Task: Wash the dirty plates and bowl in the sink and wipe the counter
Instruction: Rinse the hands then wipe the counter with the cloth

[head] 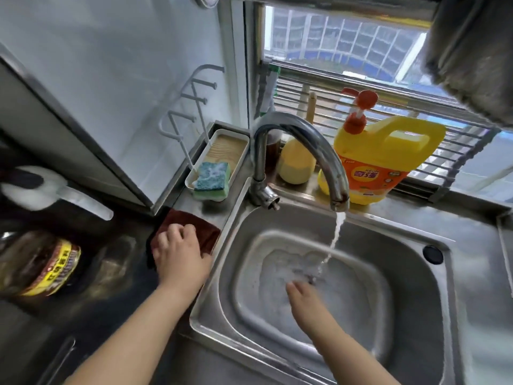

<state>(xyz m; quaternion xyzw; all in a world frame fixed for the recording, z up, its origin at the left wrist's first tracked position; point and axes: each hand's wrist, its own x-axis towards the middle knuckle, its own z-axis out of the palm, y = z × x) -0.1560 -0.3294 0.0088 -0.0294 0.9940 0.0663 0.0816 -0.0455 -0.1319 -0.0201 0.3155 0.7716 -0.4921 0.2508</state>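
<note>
My left hand (180, 252) lies on a dark red cloth (206, 232) on the counter just left of the steel sink (416, 287), fingers curled over the cloth. My right hand (302, 297) reaches into the sink basin with fingers extended, just under the water stream (334, 240) running from the curved faucet (305, 140). No plates or bowl show in the sink.
A blue-green sponge (212, 176) sits in a white tray (222, 145) behind the cloth. A yellow detergent jug (383, 159) and a small yellow bottle (295, 163) stand on the window ledge. A labelled jar (47, 266) and a white-handled utensil (55, 193) lie at left. A grey towel (472, 56) hangs top right.
</note>
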